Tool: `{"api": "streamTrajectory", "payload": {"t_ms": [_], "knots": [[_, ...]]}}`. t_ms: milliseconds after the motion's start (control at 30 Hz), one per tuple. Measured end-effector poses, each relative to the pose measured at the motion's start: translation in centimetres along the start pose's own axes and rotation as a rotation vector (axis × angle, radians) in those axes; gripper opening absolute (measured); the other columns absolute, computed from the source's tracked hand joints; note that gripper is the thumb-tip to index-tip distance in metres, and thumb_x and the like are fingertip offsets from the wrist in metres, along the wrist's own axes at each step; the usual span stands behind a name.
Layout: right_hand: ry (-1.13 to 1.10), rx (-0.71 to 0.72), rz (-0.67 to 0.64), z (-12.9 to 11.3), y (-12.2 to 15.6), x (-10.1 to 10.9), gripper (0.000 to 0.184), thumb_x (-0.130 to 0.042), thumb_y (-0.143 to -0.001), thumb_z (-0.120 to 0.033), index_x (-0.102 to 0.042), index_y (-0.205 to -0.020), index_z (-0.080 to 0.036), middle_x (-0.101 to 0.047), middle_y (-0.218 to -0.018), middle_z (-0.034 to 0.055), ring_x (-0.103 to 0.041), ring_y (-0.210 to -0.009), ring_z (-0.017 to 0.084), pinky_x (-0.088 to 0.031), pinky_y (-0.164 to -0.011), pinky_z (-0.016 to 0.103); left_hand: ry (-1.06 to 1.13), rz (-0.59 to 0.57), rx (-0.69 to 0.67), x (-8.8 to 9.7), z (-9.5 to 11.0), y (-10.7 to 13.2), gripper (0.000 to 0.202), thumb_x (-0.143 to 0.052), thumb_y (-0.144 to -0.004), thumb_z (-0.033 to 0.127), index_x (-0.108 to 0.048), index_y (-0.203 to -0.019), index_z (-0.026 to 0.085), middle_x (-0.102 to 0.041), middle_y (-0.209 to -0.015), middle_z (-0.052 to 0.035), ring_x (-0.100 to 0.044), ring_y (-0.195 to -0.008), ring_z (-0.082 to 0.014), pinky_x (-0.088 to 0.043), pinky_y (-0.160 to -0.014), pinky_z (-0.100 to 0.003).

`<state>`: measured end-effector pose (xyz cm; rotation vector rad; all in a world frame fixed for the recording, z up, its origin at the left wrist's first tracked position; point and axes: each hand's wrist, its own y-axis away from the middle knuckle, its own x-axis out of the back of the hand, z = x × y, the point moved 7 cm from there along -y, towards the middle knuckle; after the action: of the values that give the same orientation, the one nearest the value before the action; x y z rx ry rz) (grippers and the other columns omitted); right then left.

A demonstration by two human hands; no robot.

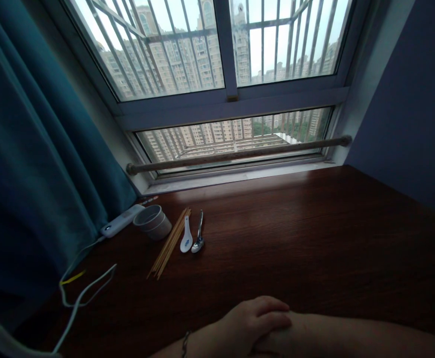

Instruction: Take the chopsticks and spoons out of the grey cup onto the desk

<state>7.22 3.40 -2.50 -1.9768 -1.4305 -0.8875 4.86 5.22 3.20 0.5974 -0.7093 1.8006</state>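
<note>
My left hand (pixel 254 318) rests at the near edge of the dark wooden table (pixel 314 238), fingers lying flat over my right hand (pixel 277 343), which is mostly hidden beneath it. My right forearm comes in from the lower right. Neither hand holds anything that I can see. Further off at the left lie a small grey cup (pixel 153 222), a bundle of thin wooden sticks (pixel 169 243), a white ceramic spoon (pixel 186 236) and a metal spoon (pixel 198 233), all well out of reach of both hands.
A white power strip (pixel 122 221) sits by the cup, its white cable (pixel 83 293) trailing to the near left. A teal curtain (pixel 34 149) hangs on the left. A barred window (pixel 224 74) and a wooden rod (pixel 235 155) stand behind the table, a wall (pixel 411 109) at right.
</note>
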Motion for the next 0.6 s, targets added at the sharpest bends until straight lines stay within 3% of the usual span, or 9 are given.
{"api": "streamTrajectory", "payload": {"t_ms": [267, 433, 600], "knots": [[0.009, -0.006, -0.022, 0.15, 0.17, -0.24, 0.038, -0.045, -0.082, -0.009, -0.052, -0.12, -0.009, -0.051, -0.12, 0.0112, -0.047, -0.112, 0.02, -0.035, -0.099, 0.025, -0.008, 0.009, -0.019, -0.09, 0.14, -0.09, 0.057, -0.052, -0.081, 0.051, -0.038, -0.126, 0.018, -0.042, -0.129, -0.0125, -0.045, -0.115, -0.0221, -0.041, -0.096, -0.033], [0.004, 0.033, -0.056, 0.35, 0.26, -0.88, 0.042, -0.052, -0.077, -0.01, -0.051, -0.119, -0.005, -0.05, -0.121, 0.0129, -0.044, -0.116, 0.021, -0.031, -0.102, 0.026, -0.014, -0.007, 0.001, -0.22, -0.19, 0.03, 0.059, -0.051, -0.081, 0.052, -0.036, -0.128, 0.019, -0.041, -0.131, -0.0117, -0.044, -0.116, -0.0219, -0.041, -0.096, -0.033], [-0.002, 0.025, -0.027, 0.47, 0.32, -0.58, 0.042, -0.052, -0.08, -0.012, -0.05, -0.122, -0.01, -0.052, -0.119, 0.0103, -0.046, -0.113, 0.02, -0.035, -0.1, 0.024, -0.003, 0.008, -0.013, -0.07, -0.16, -0.08, 0.059, -0.051, -0.081, 0.052, -0.037, -0.127, 0.019, -0.042, -0.13, -0.0115, -0.045, -0.115, -0.0216, -0.041, -0.096, -0.033]]}}
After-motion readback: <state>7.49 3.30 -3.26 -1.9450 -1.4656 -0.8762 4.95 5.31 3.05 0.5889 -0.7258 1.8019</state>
